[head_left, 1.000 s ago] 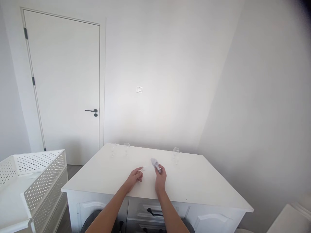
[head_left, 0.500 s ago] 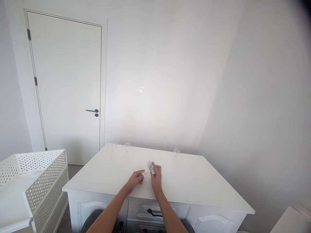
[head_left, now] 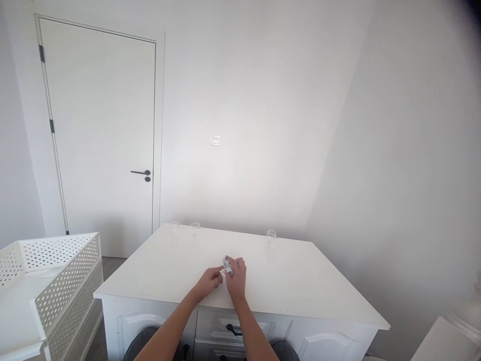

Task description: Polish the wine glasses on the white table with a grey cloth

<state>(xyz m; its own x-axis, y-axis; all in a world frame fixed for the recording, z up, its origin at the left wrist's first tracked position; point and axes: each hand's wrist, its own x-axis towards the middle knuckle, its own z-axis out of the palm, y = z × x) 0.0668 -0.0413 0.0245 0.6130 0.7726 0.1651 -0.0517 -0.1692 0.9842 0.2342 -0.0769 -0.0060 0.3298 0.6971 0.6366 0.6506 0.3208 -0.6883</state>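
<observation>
Over the front middle of the white counter (head_left: 300, 281), my two hands meet. My right hand (head_left: 236, 278) is closed on a crumpled grey-and-white cloth (head_left: 227, 264). My left hand (head_left: 209, 283) is closed, index finger forward, on a small clear piece that looks like a glass (head_left: 223, 272). Most of that glass is hidden by the fingers and cloth, so its shape is unclear. The cloth touches or nearly touches it. Clear stemmed glasses stand upright farther back: one glass (head_left: 174, 229) and another glass (head_left: 195, 229) at the left, and a glass (head_left: 271, 234) right of centre.
A white perforated basket unit (head_left: 67, 281) stands at the left, beside the counter. Drawers with black handles (head_left: 233, 329) are below the counter's front edge. Behind are a closed white door (head_left: 97, 135) and a wall with a switch (head_left: 215, 140).
My right hand has moved left with the cloth, from beside the glass to up against it. My left hand stays in nearly the same place.
</observation>
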